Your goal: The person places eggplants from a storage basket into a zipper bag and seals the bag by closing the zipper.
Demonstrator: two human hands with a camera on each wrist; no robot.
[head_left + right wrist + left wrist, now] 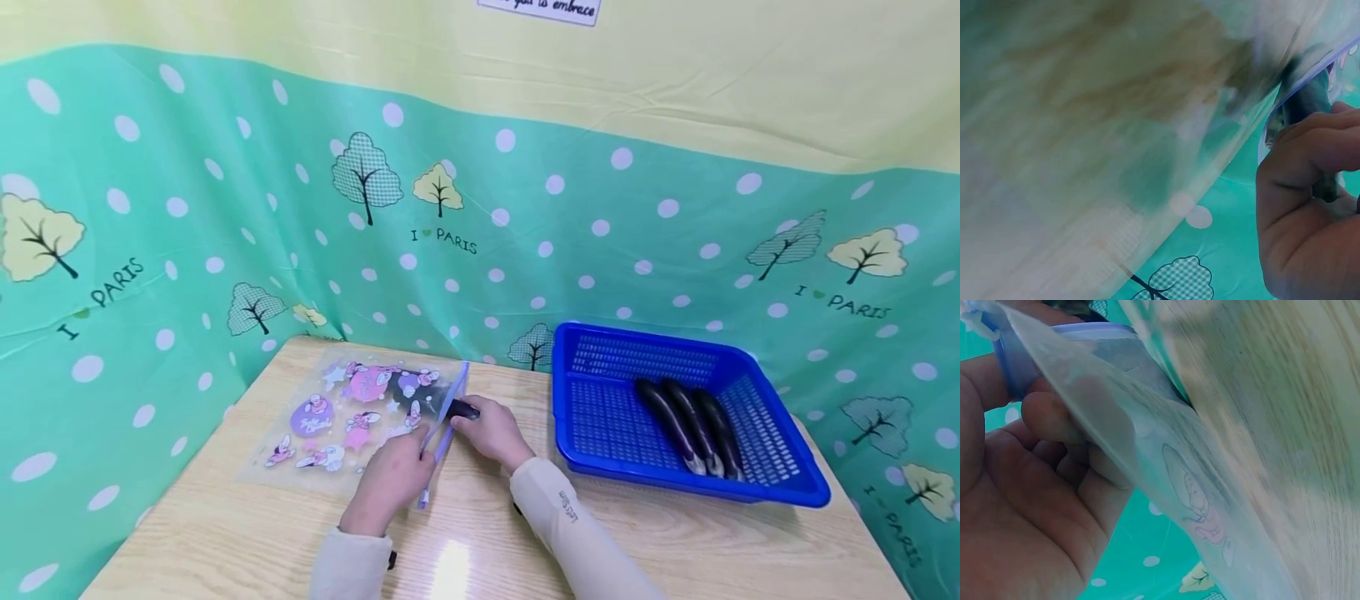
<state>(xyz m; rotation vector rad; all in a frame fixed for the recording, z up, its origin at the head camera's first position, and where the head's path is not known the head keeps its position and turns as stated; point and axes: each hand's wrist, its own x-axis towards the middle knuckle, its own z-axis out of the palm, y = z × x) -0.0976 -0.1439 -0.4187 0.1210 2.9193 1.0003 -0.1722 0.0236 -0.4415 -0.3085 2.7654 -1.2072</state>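
A clear zip bag [307, 454] printed with pink and purple cartoon figures lies flat on the table at the left, its purple-edged mouth facing right. My left hand [393, 475] pinches the near part of that mouth; in the left wrist view, thumb and fingers [1047, 415] close on the purple zip edge. With my right hand [491, 433] I grip the end of a dark eggplant [462, 409]. The rest of this eggplant shows through the plastic, inside the bag. In the right wrist view, curled fingers [1304, 150] wrap the eggplant [1305, 100] at the bag's mouth.
A blue plastic basket [561, 400] stands to the right of my right hand, with three eggplants [686, 425] side by side in it. The wooden table [247, 542] meets a green dotted cloth [450, 283] at the back and sides.
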